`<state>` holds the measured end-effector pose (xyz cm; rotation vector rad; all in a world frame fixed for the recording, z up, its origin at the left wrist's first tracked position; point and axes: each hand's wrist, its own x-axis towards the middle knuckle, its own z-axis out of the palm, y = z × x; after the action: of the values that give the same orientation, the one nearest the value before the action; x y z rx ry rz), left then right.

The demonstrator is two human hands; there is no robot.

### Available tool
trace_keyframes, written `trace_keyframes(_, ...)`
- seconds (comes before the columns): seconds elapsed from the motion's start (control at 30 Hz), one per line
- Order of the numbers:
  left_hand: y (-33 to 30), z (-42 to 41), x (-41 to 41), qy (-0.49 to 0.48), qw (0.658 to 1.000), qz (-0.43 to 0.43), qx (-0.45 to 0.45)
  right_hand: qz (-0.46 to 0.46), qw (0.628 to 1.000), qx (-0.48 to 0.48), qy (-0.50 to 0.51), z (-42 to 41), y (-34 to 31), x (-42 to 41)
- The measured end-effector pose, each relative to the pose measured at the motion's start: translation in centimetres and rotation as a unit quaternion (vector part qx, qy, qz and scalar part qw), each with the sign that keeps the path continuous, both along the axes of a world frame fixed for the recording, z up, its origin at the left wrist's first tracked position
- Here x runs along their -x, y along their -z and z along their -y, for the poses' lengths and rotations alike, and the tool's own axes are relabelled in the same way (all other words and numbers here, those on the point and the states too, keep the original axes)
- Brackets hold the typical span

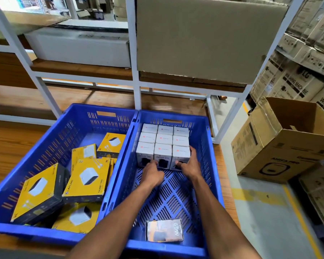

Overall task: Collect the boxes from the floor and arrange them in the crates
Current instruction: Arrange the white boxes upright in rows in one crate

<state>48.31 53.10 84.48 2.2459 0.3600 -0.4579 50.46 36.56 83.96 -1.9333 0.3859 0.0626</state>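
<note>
Two blue crates stand side by side. The right crate [209, 165] holds several white boxes [163, 139] packed in a tight three-by-three block at its far end. My left hand [153, 173] touches the front faces of the nearest row with its fingertips. My right hand [189, 165] grips the front right white box [180, 153], fingers along its right side and thumb on its front. A silver box [165, 230] lies flat at the near end of this crate. The left crate [51, 139] holds several yellow and black boxes [88, 178] lying loosely at angles.
The crates sit on a wooden surface [11, 146] in front of a white metal rack [137, 86] carrying a large cardboard box [204, 38]. An open cardboard carton [281, 143] stands on the concrete floor to the right, with stacked appliance cartons [297, 77] behind it.
</note>
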Motion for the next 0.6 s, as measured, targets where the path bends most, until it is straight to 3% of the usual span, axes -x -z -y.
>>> trace_keyframes(0.27,0.0,0.2,0.1,0.003,1.000,-0.004,-0.004,-0.021,0.999,0.031,-0.001,0.0,-0.4,-0.5)
trace_keyframes(0.47,-0.2,0.1,0.1,0.013,1.000,-0.005,0.006,-0.118,0.989,0.082,-0.043,1.1,-2.4,-3.5)
trace_keyframes(0.6,-0.2,0.1,0.2,0.010,1.000,-0.003,0.007,-0.178,0.978,0.040,-0.099,1.9,-4.1,-5.3)
